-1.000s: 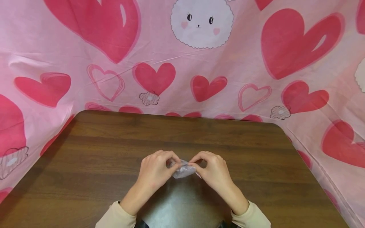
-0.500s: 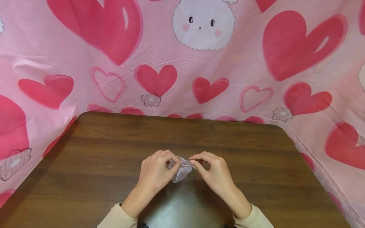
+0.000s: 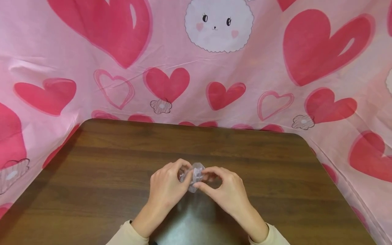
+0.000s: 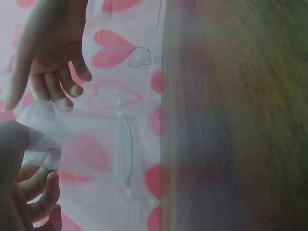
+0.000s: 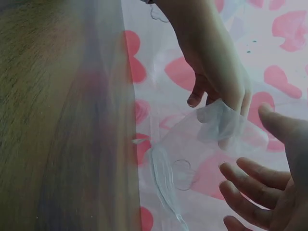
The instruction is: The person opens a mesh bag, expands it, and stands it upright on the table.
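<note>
1. Behind and beside the table, heart-patterned pink cloth [image 3: 266, 51]
2. Below, wood-grained brown table [image 3: 101, 163], glossy at the near side
3. Left hand [image 3: 166, 182]: pinching the plastic bag [image 3: 197, 167] between thumb and fingers, probably to steady limp film
4. Right hand [image 3: 229, 189]: thumb and fingers spread around the other end, with no firm pinch; touching or just beside, cannot tell; likely placed there for reach from the opposite side
5. Plastic bag: between both hands, raised over the near part of the table; clear, thin, crumpled
6. Along one edge, a wavy, whitish strip [image 4: 130, 149], possibly a seal or fold
</note>
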A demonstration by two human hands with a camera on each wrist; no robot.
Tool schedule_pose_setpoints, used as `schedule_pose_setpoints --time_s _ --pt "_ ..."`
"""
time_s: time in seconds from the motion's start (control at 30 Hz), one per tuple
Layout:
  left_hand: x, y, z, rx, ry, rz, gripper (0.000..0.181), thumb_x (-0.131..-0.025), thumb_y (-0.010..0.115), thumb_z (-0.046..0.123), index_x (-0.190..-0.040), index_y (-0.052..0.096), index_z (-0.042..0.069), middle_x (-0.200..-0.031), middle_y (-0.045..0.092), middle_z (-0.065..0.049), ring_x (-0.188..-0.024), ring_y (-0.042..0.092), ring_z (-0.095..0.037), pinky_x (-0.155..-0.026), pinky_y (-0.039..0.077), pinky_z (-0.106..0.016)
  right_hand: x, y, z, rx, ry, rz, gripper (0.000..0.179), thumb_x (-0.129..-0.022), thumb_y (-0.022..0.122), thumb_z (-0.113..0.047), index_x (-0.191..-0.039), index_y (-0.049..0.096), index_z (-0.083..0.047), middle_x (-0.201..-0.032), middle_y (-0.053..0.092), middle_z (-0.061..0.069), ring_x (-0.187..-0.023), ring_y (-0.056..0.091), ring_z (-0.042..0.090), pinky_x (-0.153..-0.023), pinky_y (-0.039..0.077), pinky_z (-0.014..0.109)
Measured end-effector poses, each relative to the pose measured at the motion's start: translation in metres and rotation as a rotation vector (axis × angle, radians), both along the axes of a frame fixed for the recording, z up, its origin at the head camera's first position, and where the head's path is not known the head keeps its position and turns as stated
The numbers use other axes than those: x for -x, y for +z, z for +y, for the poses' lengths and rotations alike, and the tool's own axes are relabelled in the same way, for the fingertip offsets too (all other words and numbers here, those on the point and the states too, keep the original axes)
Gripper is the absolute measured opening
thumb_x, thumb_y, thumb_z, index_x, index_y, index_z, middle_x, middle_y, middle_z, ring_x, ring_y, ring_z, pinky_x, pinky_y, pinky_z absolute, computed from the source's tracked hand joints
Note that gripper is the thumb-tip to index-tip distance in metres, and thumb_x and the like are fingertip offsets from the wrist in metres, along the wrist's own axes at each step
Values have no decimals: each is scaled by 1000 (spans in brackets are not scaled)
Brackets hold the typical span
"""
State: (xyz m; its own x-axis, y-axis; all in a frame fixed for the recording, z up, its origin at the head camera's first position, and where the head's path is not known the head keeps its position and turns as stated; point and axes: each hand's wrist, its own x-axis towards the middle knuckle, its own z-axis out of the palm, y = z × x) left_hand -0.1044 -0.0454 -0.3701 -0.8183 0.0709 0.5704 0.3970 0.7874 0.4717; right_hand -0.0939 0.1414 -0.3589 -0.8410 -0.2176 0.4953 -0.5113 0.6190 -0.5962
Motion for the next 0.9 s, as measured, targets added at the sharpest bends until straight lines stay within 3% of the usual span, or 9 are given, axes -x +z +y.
schedule_pose_setpoints --time_s 0.37,0.67,0.9 --pt "0 2 2 -56 -31 -32 16 -83 78 21 -92 67 28 -73 67 24 -60 52 3 -54 40 -25 6 0 5 -25 -109 97 18 -74 85 -5 -85 76 -16 -75 67 -11 -67 62 8 -65 50 29" --pt "1 3 -1 -29 -32 -40 18 -83 76 17 -96 72 29 -73 69 21 -58 54 2 -53 41 -26 10 -1 9 -4 -113 102 16 -74 85 -5 -82 76 -17 -76 70 -11 -68 63 6 -64 52 34" --pt "2 4 -3 27 -72 -51 17 -82 80 28 -97 74 33 -82 66 21 -68 56 -2 -55 41 -27 13 -2 9 -16 -98 74 15 -74 86 -10 -80 75 -19 -78 70 -10 -68 63 7 -65 52 34"
